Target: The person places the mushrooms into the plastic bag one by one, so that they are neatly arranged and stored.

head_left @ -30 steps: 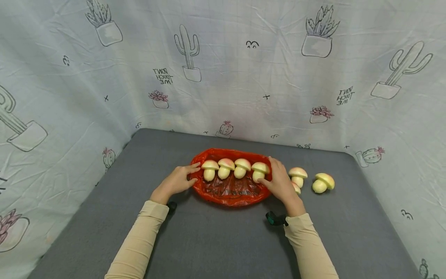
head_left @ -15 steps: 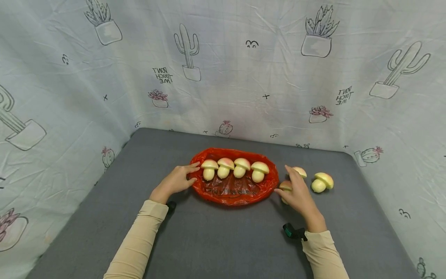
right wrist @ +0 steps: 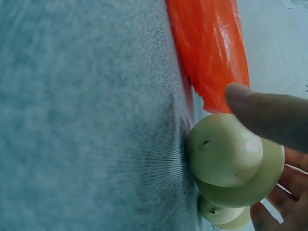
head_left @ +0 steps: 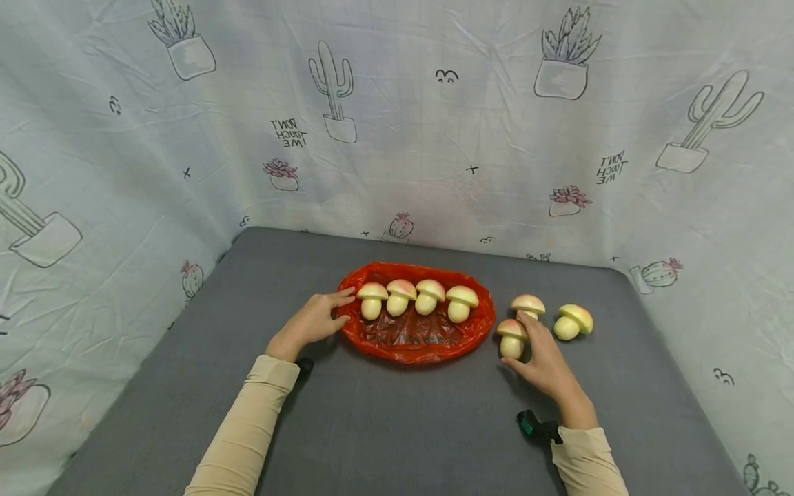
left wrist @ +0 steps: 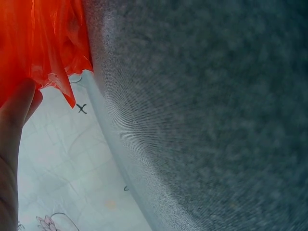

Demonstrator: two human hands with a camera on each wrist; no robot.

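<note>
While the left hand (head_left: pixel 313 319) rests spread fingers against the left rim of the red plastic bag (head_left: pixel 406 355), the right hand (head_left: pixel 547 362) sets parted thumb and fingers about the single mushroom (head_left: pixel 511 340) nearest the bag's right side. Four mushrooms (head_left: pixel 426 303) lie inside it.

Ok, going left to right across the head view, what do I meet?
Left hand, red plastic bag holding four mushrooms, loose mushroom nearest the bag, rightmost mushroom. Right hand and back mushroom overlap others, so skipped.
</note>
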